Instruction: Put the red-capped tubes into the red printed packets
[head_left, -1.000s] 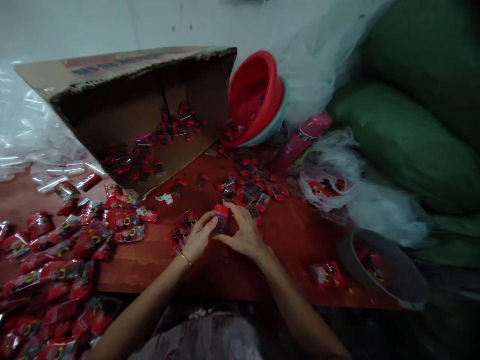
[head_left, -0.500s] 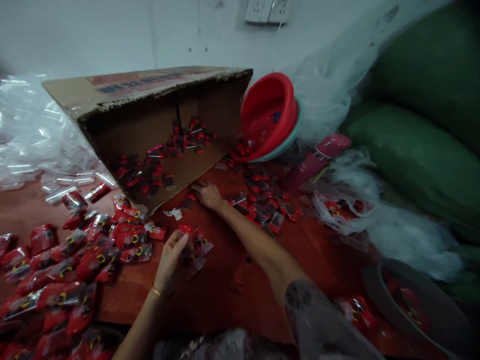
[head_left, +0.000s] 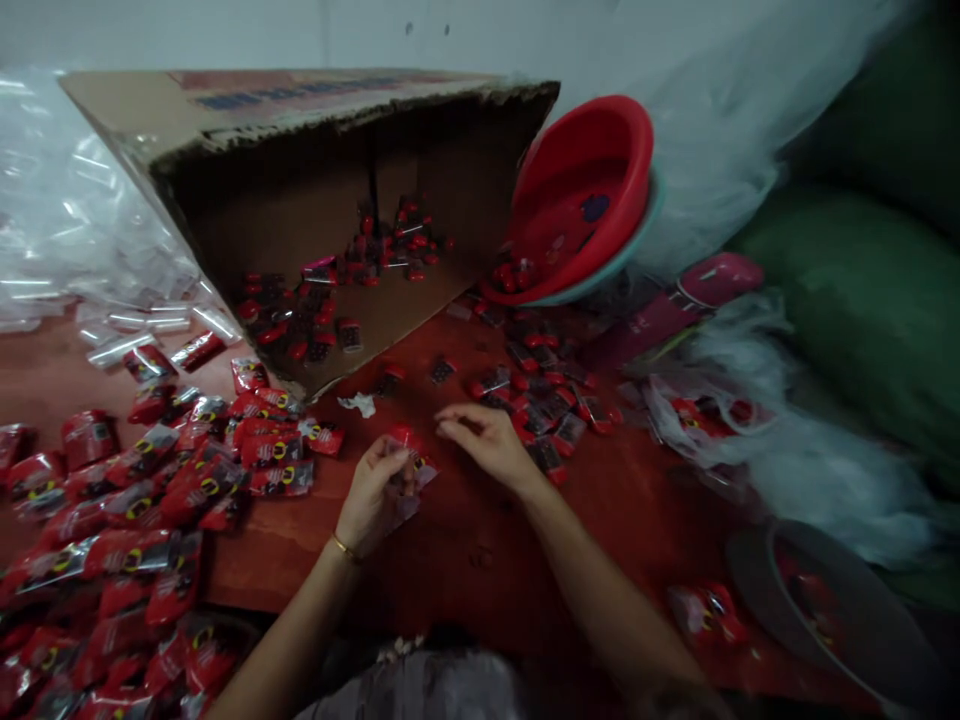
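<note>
My left hand [head_left: 375, 492] is closed on a small red-and-clear plastic packet [head_left: 421, 472], pinching it above the red tabletop. My right hand [head_left: 489, 442] is just to the right of it, fingers loosely bent and a little apart, with nothing visible in them. Beyond it lies a small dark container with a red cap [head_left: 442, 370]. A heap of similar red-capped containers [head_left: 551, 395] lies to the right of that hand. Many filled red packets [head_left: 199, 470] are piled left of my left hand.
A cardboard box [head_left: 420, 310] lies on its side, more red-capped containers inside. Right of it lean a red basin [head_left: 637, 150] and a pale one. A magenta bottle [head_left: 675, 300], plastic bags [head_left: 825, 450] and a grey bowl [head_left: 862, 610] are at right. Clear sleeves [head_left: 82, 220] are heaped left.
My right hand has drawn back from the box's front edge toward my left hand. A small red-capped container now shows near where it was. My left hand still holds the packet; the view has shifted.
</note>
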